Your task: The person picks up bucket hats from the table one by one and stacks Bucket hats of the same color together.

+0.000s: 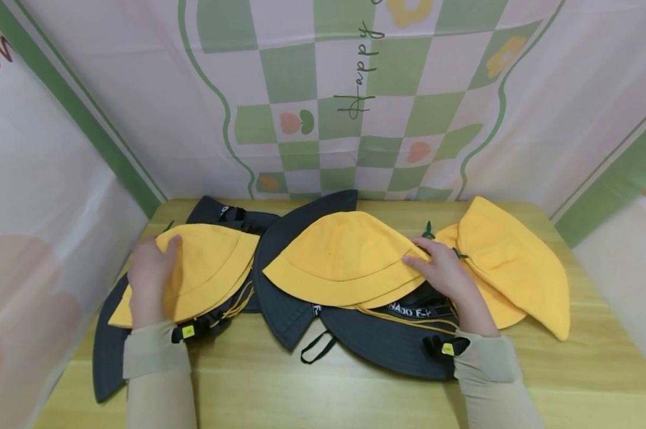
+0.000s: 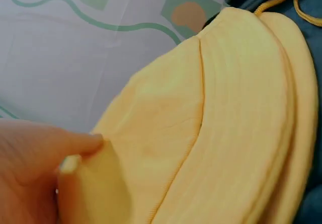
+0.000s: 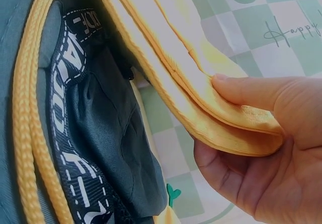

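Note:
My left hand (image 1: 152, 269) pinches the crown of a folded yellow bucket hat (image 1: 210, 262) at the left; in the left wrist view its thumb (image 2: 83, 142) lies on the cloth. A second folded yellow hat (image 1: 344, 256) lies at the middle over dark navy hats. My right hand (image 1: 445, 268) grips that hat's right brim corner, thumb on top and fingers beneath, as the right wrist view shows. Under it, a dark navy hat (image 1: 381, 342) has a black band with white letters (image 3: 68, 113). Yellow cords (image 3: 30, 108) hang from the middle hat.
More yellow hats (image 1: 510, 262) lie at the right, with a small green sprout (image 1: 428, 230) nearby. Another dark hat (image 1: 110, 351) spreads under the left yellow one. A wooden table (image 1: 269, 387) bears everything, and a printed cloth (image 1: 323, 89) hangs behind it.

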A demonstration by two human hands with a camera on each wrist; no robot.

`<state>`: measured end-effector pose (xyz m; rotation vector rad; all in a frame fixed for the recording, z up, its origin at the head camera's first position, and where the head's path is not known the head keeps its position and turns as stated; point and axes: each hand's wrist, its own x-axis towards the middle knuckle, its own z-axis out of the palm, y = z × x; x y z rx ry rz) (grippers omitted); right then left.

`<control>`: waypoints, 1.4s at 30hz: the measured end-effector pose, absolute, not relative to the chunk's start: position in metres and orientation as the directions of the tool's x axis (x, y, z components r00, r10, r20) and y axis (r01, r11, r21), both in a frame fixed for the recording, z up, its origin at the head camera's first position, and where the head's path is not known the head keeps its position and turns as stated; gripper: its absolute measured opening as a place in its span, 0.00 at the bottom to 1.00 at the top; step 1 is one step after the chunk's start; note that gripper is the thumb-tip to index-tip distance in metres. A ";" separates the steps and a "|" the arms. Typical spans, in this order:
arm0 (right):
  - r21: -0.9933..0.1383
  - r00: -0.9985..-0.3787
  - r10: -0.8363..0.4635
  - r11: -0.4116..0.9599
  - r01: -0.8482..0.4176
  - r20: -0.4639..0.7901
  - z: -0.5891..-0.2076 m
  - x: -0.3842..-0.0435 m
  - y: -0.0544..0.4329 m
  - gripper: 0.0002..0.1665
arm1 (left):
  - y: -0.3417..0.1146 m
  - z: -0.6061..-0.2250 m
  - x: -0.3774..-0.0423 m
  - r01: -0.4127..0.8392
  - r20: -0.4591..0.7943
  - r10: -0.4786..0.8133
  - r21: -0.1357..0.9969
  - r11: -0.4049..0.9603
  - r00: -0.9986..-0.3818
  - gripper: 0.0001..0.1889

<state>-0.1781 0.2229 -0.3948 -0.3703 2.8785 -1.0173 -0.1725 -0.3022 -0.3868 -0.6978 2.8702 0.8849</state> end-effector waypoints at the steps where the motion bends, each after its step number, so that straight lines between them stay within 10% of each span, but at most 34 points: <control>1: -0.628 -0.968 -0.249 0.751 -0.205 0.018 -0.395 -0.178 0.223 0.28 | -0.301 -0.385 -0.173 -0.429 -0.162 -0.412 0.542 0.722 -0.897 0.45; 33: -0.625 -0.968 -0.243 0.767 -0.148 -0.069 -0.395 -0.180 0.226 0.28 | -0.272 -0.356 -0.169 0.181 0.508 -0.224 0.629 0.756 -0.832 0.15; 42: -0.612 -0.965 -0.251 0.775 -0.155 -0.073 -0.394 -0.180 0.225 0.28 | -0.267 -0.353 -0.167 0.170 0.461 -0.245 0.689 0.705 -0.853 0.16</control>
